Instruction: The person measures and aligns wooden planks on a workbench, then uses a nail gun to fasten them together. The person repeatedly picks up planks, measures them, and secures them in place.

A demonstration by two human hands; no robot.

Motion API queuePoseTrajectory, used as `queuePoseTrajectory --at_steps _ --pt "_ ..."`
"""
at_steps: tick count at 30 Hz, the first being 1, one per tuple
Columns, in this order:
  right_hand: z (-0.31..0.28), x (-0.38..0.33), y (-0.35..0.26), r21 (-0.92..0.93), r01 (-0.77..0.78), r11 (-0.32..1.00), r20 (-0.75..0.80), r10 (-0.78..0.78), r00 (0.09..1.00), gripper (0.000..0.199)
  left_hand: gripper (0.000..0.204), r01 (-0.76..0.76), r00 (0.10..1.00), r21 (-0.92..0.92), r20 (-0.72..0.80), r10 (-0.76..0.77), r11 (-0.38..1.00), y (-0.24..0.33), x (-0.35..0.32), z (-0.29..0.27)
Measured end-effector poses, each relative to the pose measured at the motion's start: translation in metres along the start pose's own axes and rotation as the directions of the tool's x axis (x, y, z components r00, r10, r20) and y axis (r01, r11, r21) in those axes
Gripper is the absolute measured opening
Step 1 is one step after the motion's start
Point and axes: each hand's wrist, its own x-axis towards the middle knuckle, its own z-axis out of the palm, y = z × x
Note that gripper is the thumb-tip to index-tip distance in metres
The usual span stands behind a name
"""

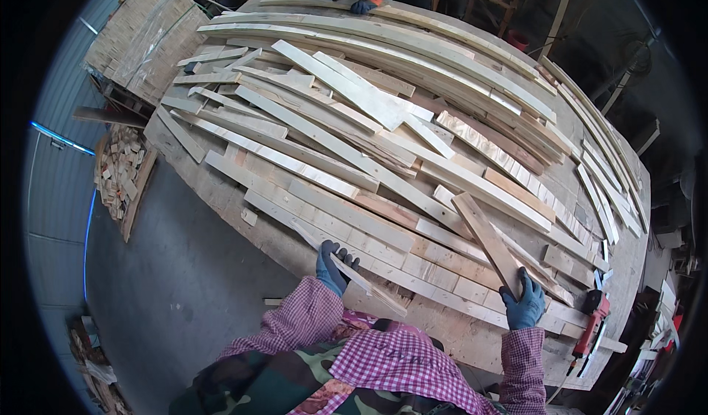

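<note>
My left hand point(330, 269), in a blue-grey work glove, is closed around a thin wooden strip point(378, 292) at the near edge of the table. The strip slants from upper left to lower right across my fingers. My right hand point(525, 306), gloved alike, grips the near end of a short wooden board point(484, 238). That board lies tilted over other slats, its far end pointing up and left. Between my hands runs a row of long pale slats point(435, 273) laid side by side. The fingertips of my right hand are partly hidden by the glove's back.
Many loose slats point(332, 146) cover the large worktable point(276, 247). A red power tool point(592, 323) with a cord lies at the right edge. Across the table is another person's gloved hand point(365, 5). Stacked wood point(144, 43) and a scrap pile point(122, 168) stand left.
</note>
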Motion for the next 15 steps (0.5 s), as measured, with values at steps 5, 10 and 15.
queuePoseTrajectory --at_steps 5,10,15 --pt "-0.005 0.083 0.033 -0.204 0.018 0.979 0.012 -0.016 1.000 0.083 0.034 -0.129 0.991 0.094 -0.028 0.132 0.987 0.032 0.046 0.040" --pt "0.013 0.164 0.025 -0.311 0.066 0.948 0.139 -0.023 0.990 0.075 0.034 -0.202 0.962 0.191 -0.148 0.231 0.961 0.030 0.098 0.051" --pt "0.051 0.256 -0.104 0.007 0.435 0.901 0.001 -0.435 0.901 0.060 0.030 -0.258 0.924 0.163 -0.245 0.292 0.952 0.024 0.096 0.070"
